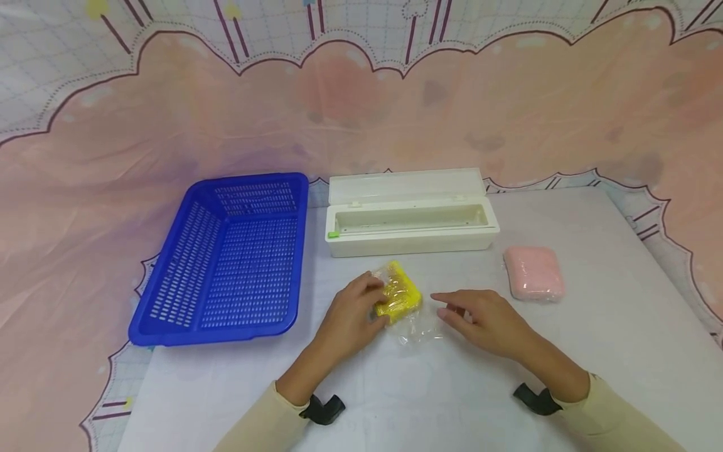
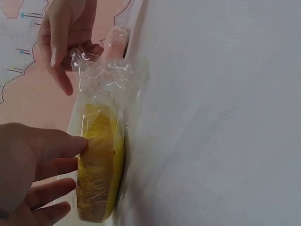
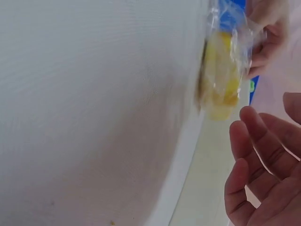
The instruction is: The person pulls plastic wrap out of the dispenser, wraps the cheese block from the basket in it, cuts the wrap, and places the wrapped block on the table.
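Note:
A yellow square pack (image 1: 399, 295) in loose clear plastic is on the table in front of the white box. My left hand (image 1: 351, 317) holds it by its left side, thumb and fingers at its edges. In the left wrist view the pack (image 2: 99, 165) shows its yellow side, with crumpled film (image 2: 106, 75) at one end. To the right of the pack, apart from it, my right hand (image 1: 488, 323) hovers with its fingers loosely bent and nothing in them. The right wrist view shows these fingers (image 3: 256, 155) spread near the pack.
A blue perforated basket (image 1: 217, 342) stands at the left. Behind the pack is a long white box (image 1: 412, 245) with its lid raised and a small green tab at its front left. A pink plastic-wrapped block (image 1: 533, 273) lies at the right on the white tabletop (image 1: 429, 402).

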`<state>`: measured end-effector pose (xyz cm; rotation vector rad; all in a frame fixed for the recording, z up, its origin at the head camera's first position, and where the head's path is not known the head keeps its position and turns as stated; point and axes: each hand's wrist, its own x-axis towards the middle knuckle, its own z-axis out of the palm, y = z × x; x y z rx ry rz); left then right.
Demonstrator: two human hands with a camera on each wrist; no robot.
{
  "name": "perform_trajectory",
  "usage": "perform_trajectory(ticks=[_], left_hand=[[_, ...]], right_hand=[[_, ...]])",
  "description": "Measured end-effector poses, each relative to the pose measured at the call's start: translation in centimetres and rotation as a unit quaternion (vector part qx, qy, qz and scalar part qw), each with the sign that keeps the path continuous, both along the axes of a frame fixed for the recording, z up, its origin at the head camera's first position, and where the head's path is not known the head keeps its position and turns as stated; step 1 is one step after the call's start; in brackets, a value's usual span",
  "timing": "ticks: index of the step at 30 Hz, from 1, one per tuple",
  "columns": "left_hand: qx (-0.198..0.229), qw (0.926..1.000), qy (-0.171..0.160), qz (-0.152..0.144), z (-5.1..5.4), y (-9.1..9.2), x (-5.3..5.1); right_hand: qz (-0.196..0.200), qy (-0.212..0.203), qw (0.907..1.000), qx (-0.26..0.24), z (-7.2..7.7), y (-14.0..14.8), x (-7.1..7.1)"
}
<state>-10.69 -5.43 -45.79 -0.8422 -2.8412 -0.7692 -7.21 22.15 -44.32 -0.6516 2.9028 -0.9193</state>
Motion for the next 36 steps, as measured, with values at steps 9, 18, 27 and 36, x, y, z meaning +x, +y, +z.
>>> perform_trajectory(ticks=[9, 18, 27, 36], left_hand=[[-0.003, 0.9981, -0.037, -0.049, -0.2, -0.3, -0.7], [0.087, 0.9906, -0.103, 0.025, -0.6, -0.5, -0.5], [0.228, 0.9064, -0.333, 0.124, -0.5, -0.1, 1.8], [0.3, 0.8776, -0.353, 0.122, -0.3, -0.2, 2.1]], right_hand=[[0.008, -0.011, 0.9998, -0.018, -0.7, -0.1, -0.2], [-0.05, -0.194, 0.9778, -0.061, -0.8, -1.4, -0.2], [-0.07, -0.367, 0.8952, -0.243, -1.1, -2.9, -0.2], [-0.01, -0.32, 0.9221, -0.217, -0.7, -3.6, -0.4]])
